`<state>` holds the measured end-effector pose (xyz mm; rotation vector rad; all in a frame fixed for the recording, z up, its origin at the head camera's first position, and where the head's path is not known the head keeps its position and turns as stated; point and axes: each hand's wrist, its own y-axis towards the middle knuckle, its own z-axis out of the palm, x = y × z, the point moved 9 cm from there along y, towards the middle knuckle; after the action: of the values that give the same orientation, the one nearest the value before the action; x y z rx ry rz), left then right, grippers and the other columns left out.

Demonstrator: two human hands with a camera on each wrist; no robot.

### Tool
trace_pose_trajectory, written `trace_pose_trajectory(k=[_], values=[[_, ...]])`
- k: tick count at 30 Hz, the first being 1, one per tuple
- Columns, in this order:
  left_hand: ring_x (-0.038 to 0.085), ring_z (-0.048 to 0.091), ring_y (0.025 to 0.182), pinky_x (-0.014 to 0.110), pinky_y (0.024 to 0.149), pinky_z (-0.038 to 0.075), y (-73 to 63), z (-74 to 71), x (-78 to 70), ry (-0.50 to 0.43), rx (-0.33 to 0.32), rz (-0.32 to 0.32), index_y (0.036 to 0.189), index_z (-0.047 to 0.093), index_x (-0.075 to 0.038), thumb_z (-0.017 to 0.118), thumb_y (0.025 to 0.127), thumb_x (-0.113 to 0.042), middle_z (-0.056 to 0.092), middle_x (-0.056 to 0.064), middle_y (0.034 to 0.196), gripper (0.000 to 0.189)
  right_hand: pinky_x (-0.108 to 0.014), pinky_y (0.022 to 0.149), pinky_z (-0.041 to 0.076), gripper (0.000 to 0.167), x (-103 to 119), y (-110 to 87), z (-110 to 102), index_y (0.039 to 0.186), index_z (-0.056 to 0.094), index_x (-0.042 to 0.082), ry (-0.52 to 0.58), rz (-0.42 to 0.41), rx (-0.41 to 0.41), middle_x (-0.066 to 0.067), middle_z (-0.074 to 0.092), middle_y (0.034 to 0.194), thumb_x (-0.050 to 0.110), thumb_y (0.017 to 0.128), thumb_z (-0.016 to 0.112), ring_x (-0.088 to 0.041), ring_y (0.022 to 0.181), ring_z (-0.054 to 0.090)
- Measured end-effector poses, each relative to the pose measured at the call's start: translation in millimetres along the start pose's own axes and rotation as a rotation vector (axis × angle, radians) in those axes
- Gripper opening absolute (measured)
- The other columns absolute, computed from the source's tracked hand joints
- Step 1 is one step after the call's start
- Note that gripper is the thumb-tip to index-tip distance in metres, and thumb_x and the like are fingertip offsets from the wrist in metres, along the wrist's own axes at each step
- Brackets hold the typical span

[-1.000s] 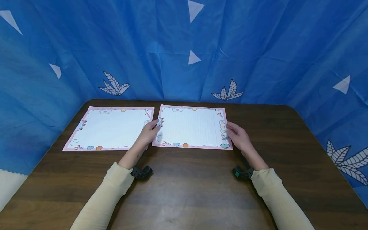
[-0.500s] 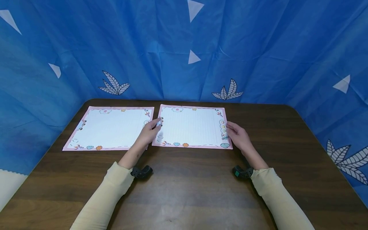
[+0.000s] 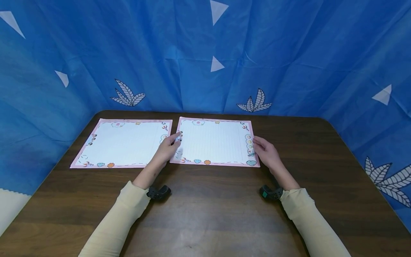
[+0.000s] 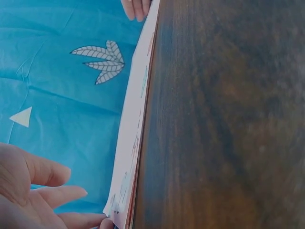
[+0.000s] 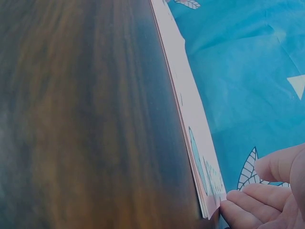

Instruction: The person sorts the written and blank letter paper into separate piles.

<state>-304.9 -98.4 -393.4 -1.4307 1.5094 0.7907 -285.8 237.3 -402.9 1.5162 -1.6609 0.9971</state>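
A stack of pink-bordered lined paper (image 3: 212,142) with cartoon prints lies flat on the table in the head view, right of a second pink-bordered sheet (image 3: 128,144). At the lined stack's left edge is my left hand (image 3: 167,145), its fingers extended and its thumb apart. The left wrist view shows those fingertips (image 4: 97,219) right at the paper's corner. My right hand (image 3: 265,150) is at the stack's right edge. In the right wrist view its fingers (image 5: 252,202) are stretched against the paper edge, with the thumb raised clear of it.
The dark wooden table (image 3: 205,207) has rounded far corners. A blue curtain (image 3: 199,89) printed with white triangles and leaves hangs behind it and at both sides. Black wrist cameras are strapped at the left wrist (image 3: 158,192) and the right wrist (image 3: 271,192).
My left hand's fingertips have edged slightly right over the stack's left border. My right hand and both lots of paper look unmoved.
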Motion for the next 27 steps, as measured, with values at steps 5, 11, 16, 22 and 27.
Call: trace_pose_trajectory(k=[5,11,16,22,27], values=[[0.027,0.016,0.138,0.042,0.109,0.015,-0.6,0.2,-0.5,0.002,-0.003,0.008,0.145,0.032,-0.003,0.040,0.099,-0.014,0.027,0.012,0.150,0.047,-0.046,0.102,0.031,0.048,0,-0.3,0,0.144,0.033,0.003,-0.002,-0.002,-0.001,-0.020,0.036,0.142,0.017,0.100,0.045,-0.034,0.128,0.036],[0.029,0.017,0.138,0.048,0.108,0.015,-1.1,-1.8,-2.2,0.087,-0.032,0.033,0.144,0.036,-0.006,0.042,0.099,-0.014,0.030,0.011,0.149,0.046,-0.046,0.102,0.031,0.048,-1,0.2,0,0.144,0.033,0.003,-0.002,0.002,-0.004,-0.020,0.036,0.143,0.016,0.100,0.045,-0.034,0.128,0.035],[0.032,0.037,0.126,0.046,0.102,0.031,0.5,-9.8,-2.0,0.105,-0.107,0.063,0.140,0.043,-0.005,0.049,0.096,-0.011,0.039,0.017,0.141,0.045,-0.047,0.102,0.031,0.048,0,0.2,-1,0.144,0.033,0.003,-0.003,0.006,-0.007,-0.020,0.036,0.143,0.017,0.100,0.045,-0.034,0.128,0.035],[0.032,0.052,0.108,0.038,0.088,0.046,3.9,-19.2,6.1,-0.018,-0.157,0.012,0.139,0.043,-0.003,0.057,0.091,-0.005,0.038,0.018,0.141,0.050,-0.047,0.102,0.031,0.048,1,-0.4,-1,0.145,0.033,0.004,0.000,0.011,-0.015,-0.020,0.037,0.142,0.017,0.100,0.045,-0.035,0.128,0.036],[0.027,0.034,0.130,0.035,0.103,0.031,8.9,-19.7,20.1,-0.191,-0.120,-0.069,0.137,0.041,0.004,0.058,0.090,-0.002,0.041,0.018,0.140,0.051,-0.046,0.102,0.032,0.047,-1,-0.8,-2,0.144,0.034,0.004,0.039,0.022,-0.021,-0.018,0.037,0.143,0.016,0.100,0.044,-0.034,0.128,0.036]])
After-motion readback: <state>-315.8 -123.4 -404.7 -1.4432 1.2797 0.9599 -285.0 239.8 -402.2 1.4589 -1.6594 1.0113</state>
